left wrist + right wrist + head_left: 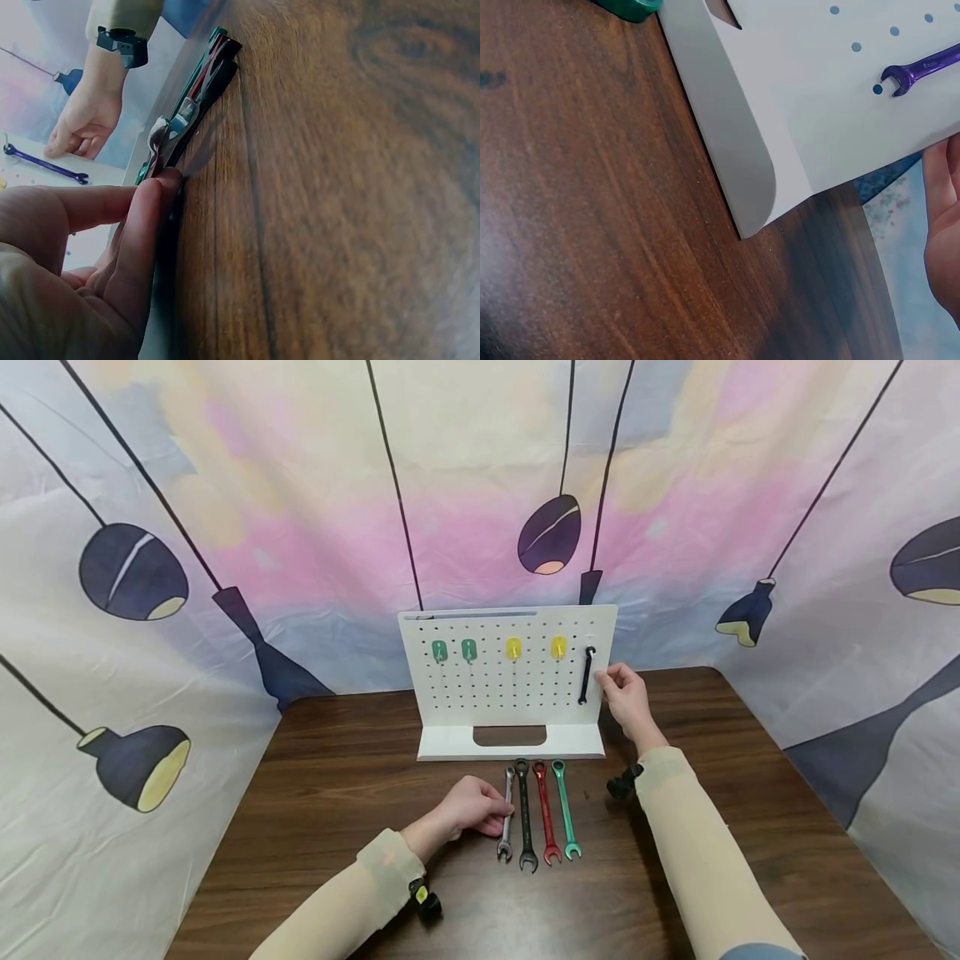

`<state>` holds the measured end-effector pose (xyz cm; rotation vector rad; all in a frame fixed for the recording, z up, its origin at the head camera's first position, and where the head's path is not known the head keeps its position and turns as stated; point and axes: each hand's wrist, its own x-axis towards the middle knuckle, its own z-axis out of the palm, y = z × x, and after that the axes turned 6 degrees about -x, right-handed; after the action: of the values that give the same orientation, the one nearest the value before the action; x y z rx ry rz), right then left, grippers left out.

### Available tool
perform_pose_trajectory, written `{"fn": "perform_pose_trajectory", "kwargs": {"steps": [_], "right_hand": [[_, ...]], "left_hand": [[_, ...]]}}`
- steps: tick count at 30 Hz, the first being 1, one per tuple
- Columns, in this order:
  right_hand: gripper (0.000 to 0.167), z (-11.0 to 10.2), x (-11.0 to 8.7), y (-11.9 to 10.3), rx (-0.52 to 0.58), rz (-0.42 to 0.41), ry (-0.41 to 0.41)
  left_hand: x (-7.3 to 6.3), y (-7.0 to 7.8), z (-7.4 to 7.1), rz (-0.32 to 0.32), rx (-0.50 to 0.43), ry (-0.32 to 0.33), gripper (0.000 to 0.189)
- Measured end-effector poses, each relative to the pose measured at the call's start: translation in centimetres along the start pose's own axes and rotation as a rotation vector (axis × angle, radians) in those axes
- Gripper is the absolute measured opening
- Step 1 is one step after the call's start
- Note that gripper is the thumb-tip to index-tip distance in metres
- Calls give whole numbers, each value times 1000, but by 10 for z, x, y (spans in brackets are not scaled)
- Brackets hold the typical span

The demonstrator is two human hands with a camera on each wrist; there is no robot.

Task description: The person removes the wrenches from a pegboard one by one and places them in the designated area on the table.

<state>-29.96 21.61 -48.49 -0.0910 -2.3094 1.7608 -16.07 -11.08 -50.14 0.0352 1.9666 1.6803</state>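
My left hand (471, 806) pinches a silver combination wrench (507, 818) between thumb and fingertips, over the table. In the left wrist view its silver open end (180, 120) sticks out past the fingertips. To its right lie a black wrench (525, 818), a red wrench (545, 814) and a green wrench (566, 810), side by side. My right hand (628, 702) grips the right edge of a white pegboard (480, 685), its thumb at the front. Close by, a purple wrench (930, 64) hangs on the board, looking almost black in the head view.
Two green hooks (454, 650) and two yellow hooks (536, 647) sit along the upper part of the pegboard, left of the hanging wrench. The board stands on a wooden table (337, 793), with a lamp-patterned cloth (300, 527) behind it.
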Motion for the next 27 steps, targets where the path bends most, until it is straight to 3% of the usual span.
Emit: {"fn": "perform_pose_trajectory", "kwargs": {"steps": [19, 27], "right_hand": [[31, -2, 1, 3, 14, -13, -8], [30, 0, 1, 1, 12, -17, -4]], "left_hand": [[5, -1, -5, -13, 16, -68, 12], [5, -1, -6, -12, 18, -55, 12]]}}
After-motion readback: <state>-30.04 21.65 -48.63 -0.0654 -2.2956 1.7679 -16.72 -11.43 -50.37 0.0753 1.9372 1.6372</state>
